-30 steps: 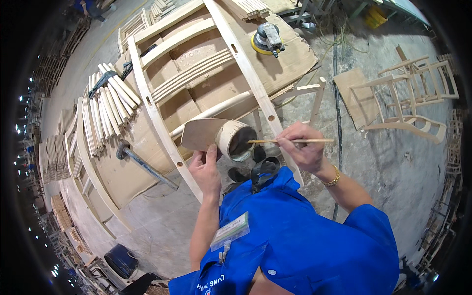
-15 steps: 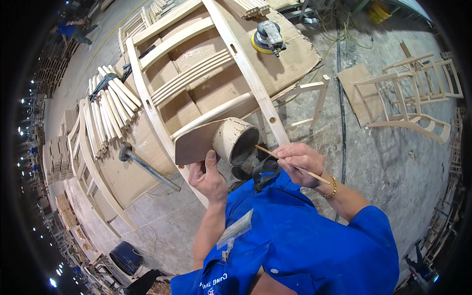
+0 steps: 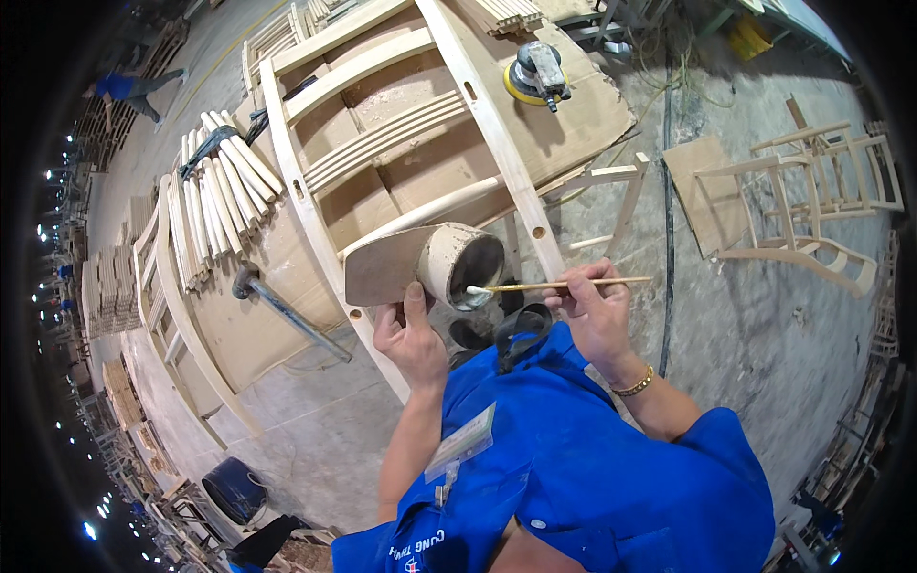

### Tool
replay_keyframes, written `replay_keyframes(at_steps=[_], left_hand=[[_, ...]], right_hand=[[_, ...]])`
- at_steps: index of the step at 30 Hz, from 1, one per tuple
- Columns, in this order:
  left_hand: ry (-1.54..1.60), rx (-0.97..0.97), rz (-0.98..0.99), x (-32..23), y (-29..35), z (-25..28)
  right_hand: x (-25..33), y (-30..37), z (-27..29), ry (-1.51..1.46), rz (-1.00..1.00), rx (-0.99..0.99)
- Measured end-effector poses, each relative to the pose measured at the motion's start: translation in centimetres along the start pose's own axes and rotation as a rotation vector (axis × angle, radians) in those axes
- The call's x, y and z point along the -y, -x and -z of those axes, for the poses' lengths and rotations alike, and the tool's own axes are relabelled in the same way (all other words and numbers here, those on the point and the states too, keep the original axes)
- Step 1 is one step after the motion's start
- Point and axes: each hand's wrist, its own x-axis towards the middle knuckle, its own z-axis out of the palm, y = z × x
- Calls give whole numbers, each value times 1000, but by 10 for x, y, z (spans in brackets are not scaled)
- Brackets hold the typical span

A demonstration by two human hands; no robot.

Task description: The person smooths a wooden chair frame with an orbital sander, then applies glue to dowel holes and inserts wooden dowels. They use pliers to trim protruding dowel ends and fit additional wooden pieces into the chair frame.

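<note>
My left hand (image 3: 411, 336) holds a small round pot (image 3: 460, 265) caked with pale glue, tipped so its dark mouth faces me, together with a flat brown board (image 3: 380, 270) beside it. My right hand (image 3: 592, 310) grips a thin wooden stick (image 3: 564, 284) lying level, its white-coated tip dipped in the pot's mouth. Both hands hover above the near rail of a bare wooden chair frame (image 3: 315, 215) lying flat on cardboard (image 3: 573, 124). My blue shirt fills the lower part of the view.
A yellow disc sander (image 3: 537, 74) rests on the cardboard beyond the frame. A bundle of curved slats (image 3: 215, 205) and a hammer (image 3: 287, 310) lie to the left. Assembled chair frames (image 3: 812, 205) stand at right, a black cable (image 3: 667, 191) crosses the concrete floor, and a dark bucket (image 3: 234, 489) sits at lower left.
The stick swung from pointing down to my right to lying level, its tip now inside the pot. My left hand turned the pot's mouth more toward me.
</note>
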Motion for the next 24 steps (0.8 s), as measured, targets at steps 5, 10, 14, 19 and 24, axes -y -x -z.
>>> replay_keyframes(at_steps=[5, 10, 14, 19, 24], left_hand=[[-94, -42, 199, 19, -5, 11], [-6, -140, 315, 34, -7, 36], [-35, -160, 285, 34, -2, 49], [13, -197, 294, 35, 3, 54], [12, -197, 275, 36, 7, 60]], right_hand=[[17, -34, 20, 231, 143, -82], [36, -75, 44, 962, 327, 85], [26, -87, 44, 1307, 610, 206], [15, -88, 37, 1326, 652, 228], [14, -87, 34, 1392, 712, 341]])
